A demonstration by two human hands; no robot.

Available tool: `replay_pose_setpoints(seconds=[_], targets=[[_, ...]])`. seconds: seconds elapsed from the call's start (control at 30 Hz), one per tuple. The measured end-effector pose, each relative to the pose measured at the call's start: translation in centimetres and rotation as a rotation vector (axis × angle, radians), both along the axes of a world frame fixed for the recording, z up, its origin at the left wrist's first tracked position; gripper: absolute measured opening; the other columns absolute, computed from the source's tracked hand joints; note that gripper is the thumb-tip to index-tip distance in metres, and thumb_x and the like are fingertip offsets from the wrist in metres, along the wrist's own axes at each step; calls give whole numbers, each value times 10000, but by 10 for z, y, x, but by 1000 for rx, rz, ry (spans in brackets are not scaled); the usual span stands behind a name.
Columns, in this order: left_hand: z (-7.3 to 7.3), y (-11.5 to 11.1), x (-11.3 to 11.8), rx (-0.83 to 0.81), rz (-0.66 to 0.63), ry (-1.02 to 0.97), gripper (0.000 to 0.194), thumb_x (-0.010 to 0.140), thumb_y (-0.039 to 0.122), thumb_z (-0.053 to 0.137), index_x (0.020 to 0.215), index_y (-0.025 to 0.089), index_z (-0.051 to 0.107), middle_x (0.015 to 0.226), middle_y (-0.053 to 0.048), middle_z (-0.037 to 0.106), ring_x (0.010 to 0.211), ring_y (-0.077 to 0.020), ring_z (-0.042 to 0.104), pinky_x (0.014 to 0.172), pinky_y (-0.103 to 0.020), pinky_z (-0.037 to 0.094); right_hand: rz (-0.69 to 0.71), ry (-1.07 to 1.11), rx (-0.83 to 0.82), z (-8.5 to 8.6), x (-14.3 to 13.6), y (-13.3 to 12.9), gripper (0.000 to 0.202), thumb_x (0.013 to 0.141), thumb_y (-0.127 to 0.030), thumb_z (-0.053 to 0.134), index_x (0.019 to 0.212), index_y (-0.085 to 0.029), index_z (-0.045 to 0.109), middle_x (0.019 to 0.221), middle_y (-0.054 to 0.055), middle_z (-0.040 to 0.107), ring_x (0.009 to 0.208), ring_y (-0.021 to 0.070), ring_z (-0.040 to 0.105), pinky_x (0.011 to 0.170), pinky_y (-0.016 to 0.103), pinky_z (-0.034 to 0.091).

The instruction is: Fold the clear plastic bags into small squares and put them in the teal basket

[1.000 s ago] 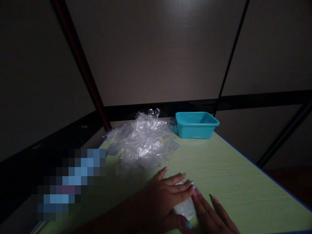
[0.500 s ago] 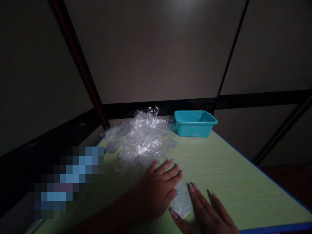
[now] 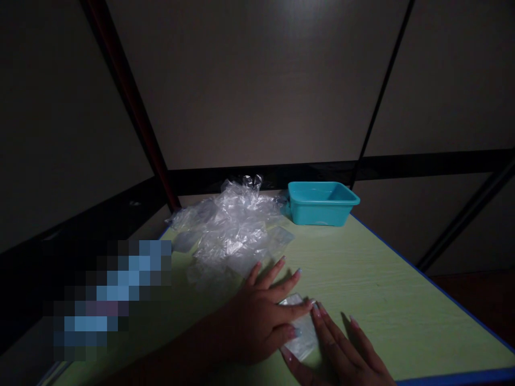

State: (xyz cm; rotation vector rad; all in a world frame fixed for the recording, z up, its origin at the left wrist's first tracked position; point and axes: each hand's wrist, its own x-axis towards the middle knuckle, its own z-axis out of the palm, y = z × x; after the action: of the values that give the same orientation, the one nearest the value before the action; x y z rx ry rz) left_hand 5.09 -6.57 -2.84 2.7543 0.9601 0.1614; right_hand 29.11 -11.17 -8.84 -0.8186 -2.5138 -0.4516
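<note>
A clear plastic bag (image 3: 302, 339), folded into a small flat piece, lies on the table under both my hands. My left hand (image 3: 263, 311) rests palm down across its left part, fingers spread, with the thumb and one finger on the plastic. At its right edge my right hand (image 3: 341, 354) lies with fingers stretched out, its thumb touching the lower left corner. A loose heap of crumpled clear plastic bags (image 3: 233, 230) sits just beyond my left hand.
A turquoise plastic basin (image 3: 322, 213) stands at the far right of the light green table (image 3: 382, 289), which has a blue edge. Dark-trimmed panels (image 3: 261, 96) rise behind it. A blurred-out patch (image 3: 120, 289) covers the left side.
My left hand's fingers have spread wider, and one now reaches right across the folded bag to my right fingertips. My right hand has stayed in place.
</note>
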Motion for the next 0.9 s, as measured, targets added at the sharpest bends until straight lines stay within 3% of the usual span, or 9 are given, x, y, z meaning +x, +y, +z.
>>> replay_pose_setpoints(seconds=[0.27, 0.47, 0.63, 0.8, 0.9], targets=[[2, 1, -2, -35, 129, 17, 556, 897, 542, 477, 1409, 435, 288, 1533, -61, 47, 1382, -384, -51, 1008, -713, 50, -35, -65, -36, -7, 3, -2, 499, 877, -331, 575, 1341, -436, 425, 1371, 12, 508, 1203, 266, 516, 916, 427, 494], [-5, 4, -3, -15, 201, 23, 525, 922, 439, 481, 1406, 455, 278, 1533, -64, 49, 1388, -358, -65, 1013, -697, 62, 18, -101, 32, -10, 3, 1, 563, 872, -324, 576, 1391, -395, 368, 1346, 101, 512, 1152, 336, 548, 827, 479, 528], [2, 2, 0, 2, 149, 1, 579, 907, 369, 526, 1413, 453, 257, 1537, -44, 24, 1393, -364, -46, 1024, -692, 44, 27, -121, 36, -11, 0, 0, 618, 853, -332, 598, 1409, -385, 335, 1364, 120, 482, 1163, 361, 531, 800, 490, 535], [3, 1, -1, -32, 73, -18, 526, 917, 383, 517, 1384, 487, 296, 1540, 12, 49, 1392, -379, -25, 1032, -692, 49, -25, -160, 11, 4, 0, -4, 674, 838, -363, 598, 1430, -399, 278, 1350, 141, 494, 1126, 400, 549, 736, 537, 546], [-3, 3, -3, -29, 67, -31, 486, 935, 429, 469, 1387, 481, 299, 1541, 7, 46, 1393, -369, -46, 1038, -682, 53, -33, -82, -168, 20, 10, -6, 668, 820, -404, 600, 1425, -376, 318, 1388, 122, 465, 1162, 410, 518, 759, 540, 542]])
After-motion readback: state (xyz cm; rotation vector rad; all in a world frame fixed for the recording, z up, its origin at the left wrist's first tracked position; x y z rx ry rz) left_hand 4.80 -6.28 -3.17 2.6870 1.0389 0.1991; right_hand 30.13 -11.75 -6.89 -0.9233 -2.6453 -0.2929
